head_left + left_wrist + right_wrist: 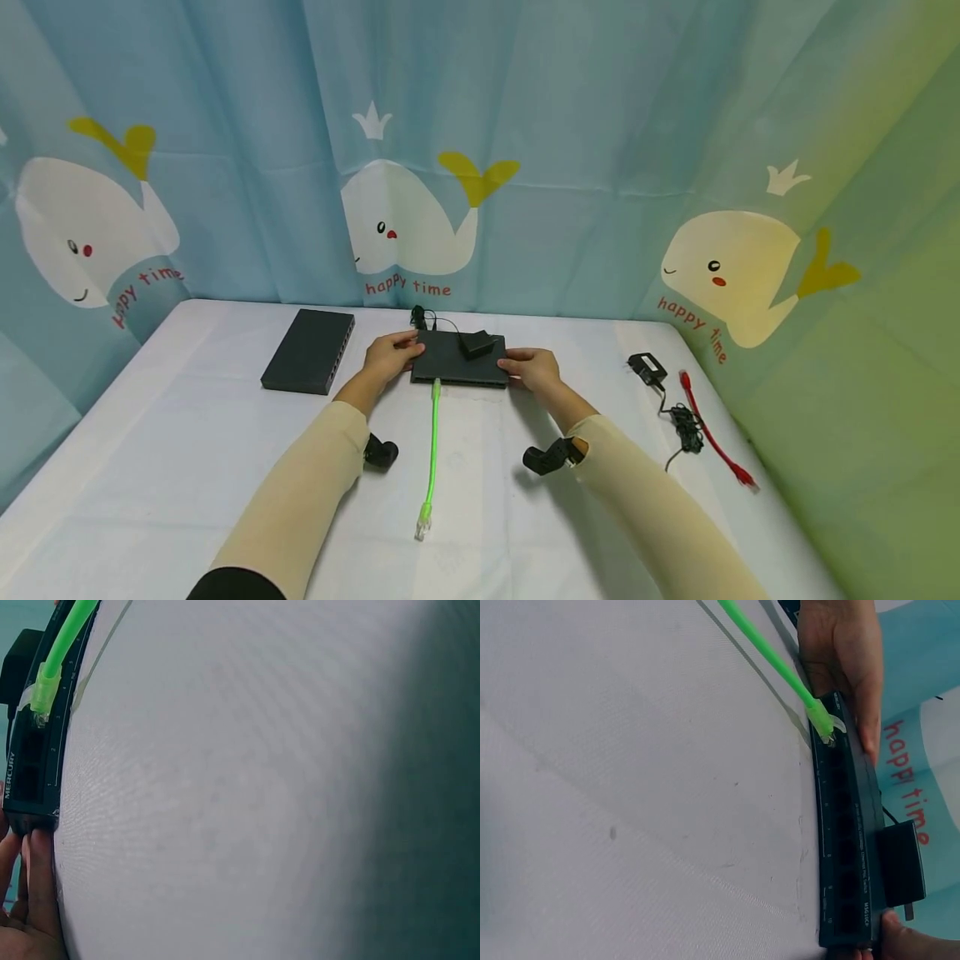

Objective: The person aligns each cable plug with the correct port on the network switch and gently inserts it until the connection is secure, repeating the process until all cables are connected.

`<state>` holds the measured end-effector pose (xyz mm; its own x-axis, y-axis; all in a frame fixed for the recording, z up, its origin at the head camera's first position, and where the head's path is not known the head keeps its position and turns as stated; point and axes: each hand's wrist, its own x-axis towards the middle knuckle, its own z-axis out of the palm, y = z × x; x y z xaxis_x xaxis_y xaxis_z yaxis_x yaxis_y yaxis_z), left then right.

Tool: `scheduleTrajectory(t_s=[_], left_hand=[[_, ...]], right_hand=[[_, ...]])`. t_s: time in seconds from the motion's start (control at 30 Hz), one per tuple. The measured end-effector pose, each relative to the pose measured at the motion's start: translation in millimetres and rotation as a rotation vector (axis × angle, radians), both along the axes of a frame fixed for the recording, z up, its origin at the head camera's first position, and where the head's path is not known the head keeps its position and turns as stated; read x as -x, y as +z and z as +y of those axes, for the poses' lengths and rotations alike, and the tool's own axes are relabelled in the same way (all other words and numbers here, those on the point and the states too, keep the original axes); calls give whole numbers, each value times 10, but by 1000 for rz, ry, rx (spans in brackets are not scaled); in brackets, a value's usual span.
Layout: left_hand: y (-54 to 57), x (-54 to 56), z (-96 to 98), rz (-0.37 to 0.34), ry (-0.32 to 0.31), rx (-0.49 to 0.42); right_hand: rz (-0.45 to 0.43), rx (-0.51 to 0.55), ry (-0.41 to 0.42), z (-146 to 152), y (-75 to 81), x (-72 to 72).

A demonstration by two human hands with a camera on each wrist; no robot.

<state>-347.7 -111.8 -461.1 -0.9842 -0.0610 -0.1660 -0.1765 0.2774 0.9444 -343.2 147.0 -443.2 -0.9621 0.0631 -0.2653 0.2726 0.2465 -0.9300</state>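
Note:
A flat black network switch (450, 367) sits near the far side of the table, its row of ports facing me. My left hand (388, 358) holds its left end, thumb over the top edge. At the other end my right hand (534, 367) grips the corner the same way. One plug of a short green network cable (433, 442) is in a port toward the switch's left, as the right wrist view also shows at the green plug (821, 721). The cable's free clear plug points toward me. On top of the switch lies a black power adapter (477, 344).
A second, larger black switch (303, 350) lies to the left. On the right are another black power adapter (647, 367) with its bundled cord (686, 427) and a red network cable (712, 433). A curtain (570, 250) with whale prints hangs behind the table.

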Motion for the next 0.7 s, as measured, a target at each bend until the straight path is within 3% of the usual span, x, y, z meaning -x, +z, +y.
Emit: scheduleTrajectory(t_s=[0.43,0.7], left_hand=[[-4,3,-73,-10,-13,19],[58,1,-75,-30,-36,48]], right_hand=[[-2,19,2,-65,-2,-43],[-20,51,-22,-66,14,-44]])
